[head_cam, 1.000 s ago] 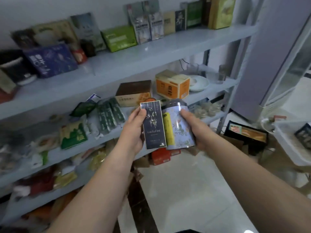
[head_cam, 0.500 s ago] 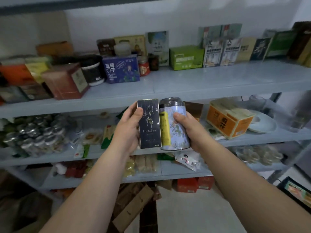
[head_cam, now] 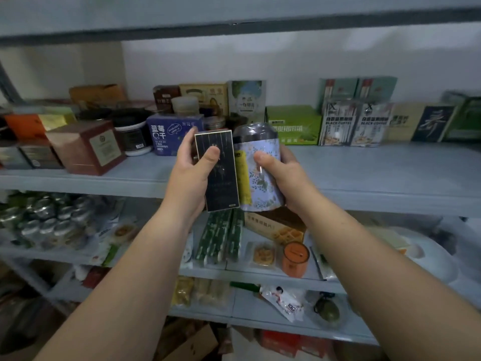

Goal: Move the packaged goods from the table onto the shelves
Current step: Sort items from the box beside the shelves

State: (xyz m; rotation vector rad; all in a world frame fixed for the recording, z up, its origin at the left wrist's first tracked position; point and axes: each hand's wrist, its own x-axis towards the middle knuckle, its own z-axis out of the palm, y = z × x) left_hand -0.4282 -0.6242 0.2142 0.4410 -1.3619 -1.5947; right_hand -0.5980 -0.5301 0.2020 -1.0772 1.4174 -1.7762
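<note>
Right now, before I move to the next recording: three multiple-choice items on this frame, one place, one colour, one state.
1. Where does the green box stand?
A) on the shelf behind the floral tin
B) on the floor
C) in a hand

2. The slim box in the left hand is:
A) red
B) white
C) black, gold-edged

3. The floral tin is:
A) lying sideways
B) gripped upright by the right hand
C) resting on the shelf

A: it stands on the shelf board.
C: dark face, gold rim.
B: thumb and fingers wrap it, off the shelf.
</note>
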